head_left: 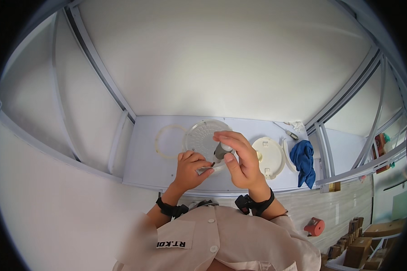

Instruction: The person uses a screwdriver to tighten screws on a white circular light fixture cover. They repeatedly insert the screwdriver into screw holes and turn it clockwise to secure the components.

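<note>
My left hand [192, 170] is closed, its thumb and fingers pinching a thin grey piece [204, 170] whose kind I cannot make out. A small dark tip shows beside that piece. In my right hand [245, 165] is a short grey-and-white cylinder [223, 150], held between the thumb and the curled fingers. Both hands are in front of a round whitish grille-like cover [199, 134] with radial slots, which they partly hide. A cream ring [157, 143] lies flat at its left. To the right of my right hand rests a round cream plate [273, 156] with small fittings.
Farther right, a blue cloth [304, 158] is bunched over a white curved part [287, 156]. A screwdriver [290, 133] lies behind, near a crumpled white scrap [296, 125]. Metal frame posts flank the white table [140, 158]. A red stool [315, 226] and cardboard boxes [358, 250] are on the floor.
</note>
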{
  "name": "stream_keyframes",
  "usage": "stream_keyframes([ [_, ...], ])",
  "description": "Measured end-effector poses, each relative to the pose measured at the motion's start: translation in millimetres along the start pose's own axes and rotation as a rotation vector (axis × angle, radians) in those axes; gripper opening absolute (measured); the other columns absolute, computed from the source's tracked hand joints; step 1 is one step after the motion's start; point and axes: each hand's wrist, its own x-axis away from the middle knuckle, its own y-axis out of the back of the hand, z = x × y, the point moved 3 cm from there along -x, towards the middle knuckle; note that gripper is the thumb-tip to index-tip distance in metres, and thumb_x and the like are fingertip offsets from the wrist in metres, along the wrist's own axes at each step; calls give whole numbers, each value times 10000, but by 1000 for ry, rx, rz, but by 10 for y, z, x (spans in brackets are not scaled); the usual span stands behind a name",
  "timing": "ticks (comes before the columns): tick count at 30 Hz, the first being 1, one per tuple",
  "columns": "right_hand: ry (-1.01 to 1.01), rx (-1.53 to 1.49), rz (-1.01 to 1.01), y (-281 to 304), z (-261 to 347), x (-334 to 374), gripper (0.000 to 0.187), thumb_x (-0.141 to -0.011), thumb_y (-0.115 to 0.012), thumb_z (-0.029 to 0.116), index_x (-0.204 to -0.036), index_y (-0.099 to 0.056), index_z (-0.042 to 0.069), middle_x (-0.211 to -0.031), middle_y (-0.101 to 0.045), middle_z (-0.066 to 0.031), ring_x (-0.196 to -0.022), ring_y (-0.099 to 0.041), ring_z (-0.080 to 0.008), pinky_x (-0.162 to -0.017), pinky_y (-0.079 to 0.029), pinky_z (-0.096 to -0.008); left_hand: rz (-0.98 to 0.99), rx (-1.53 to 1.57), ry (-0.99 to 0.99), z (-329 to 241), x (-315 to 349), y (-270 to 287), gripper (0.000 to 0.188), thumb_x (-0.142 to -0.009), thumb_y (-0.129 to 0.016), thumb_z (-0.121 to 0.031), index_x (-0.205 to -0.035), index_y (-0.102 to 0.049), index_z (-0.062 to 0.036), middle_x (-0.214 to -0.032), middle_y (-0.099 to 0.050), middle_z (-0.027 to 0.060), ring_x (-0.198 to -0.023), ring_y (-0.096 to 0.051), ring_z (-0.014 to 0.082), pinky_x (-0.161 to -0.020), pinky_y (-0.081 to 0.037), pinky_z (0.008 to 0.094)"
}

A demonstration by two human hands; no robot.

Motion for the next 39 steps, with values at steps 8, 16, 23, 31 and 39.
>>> stream_keyframes([
  [8,76,231,60,38,-86,89,443,-972,-771,84,-1399,-693,-6,-1435,-655,-225,-1183,-686,-353,-982,-576,-419,2,-4,-21,21,0,-4,109,-871,-883,-265,-950,-832,-209,-941,-668,-76,-989,-570,171,-899,-338,391],
  [16,117,85,104,-12,-4,-50,483,-947,-778,45,-1418,-681,-2,-1444,-647,-221,-1205,-680,-359,-966,-579,-393,35,-27,20,26,-11,-2,115,-883,-877,-287,-901,-803,-202,-963,-692,-73,-996,-575,177,-903,-340,396],
  [23,42,163,36,-2,-114,68,532,-942,-765,28,-1460,-647,14,-1409,-661,-217,-1215,-679,-373,-979,-578,-390,19,6,28,7,-39,-12,136,-874,-883,-300,-890,-788,-206,-958,-705,-84,-994,-580,177,-900,-334,394],
  [31,93,167,91,15,61,-56,523,-917,-807,42,-1423,-678,23,-1449,-624,-188,-1175,-677,-356,-967,-585,-413,16,-22,33,-7,-39,-43,129,-879,-878,-287,-902,-789,-196,-946,-689,-83,-978,-576,179,-899,-326,396],
  [39,58,246,55,95,-78,50,595,-877,-807,-50,-1441,-626,12,-1438,-630,-235,-1218,-694,-360,-1019,-573,-439,37,-43,24,-44,-33,-30,132,-862,-893,-248,-911,-783,-193,-955,-684,-77,-962,-577,179,-923,-296,429],
])
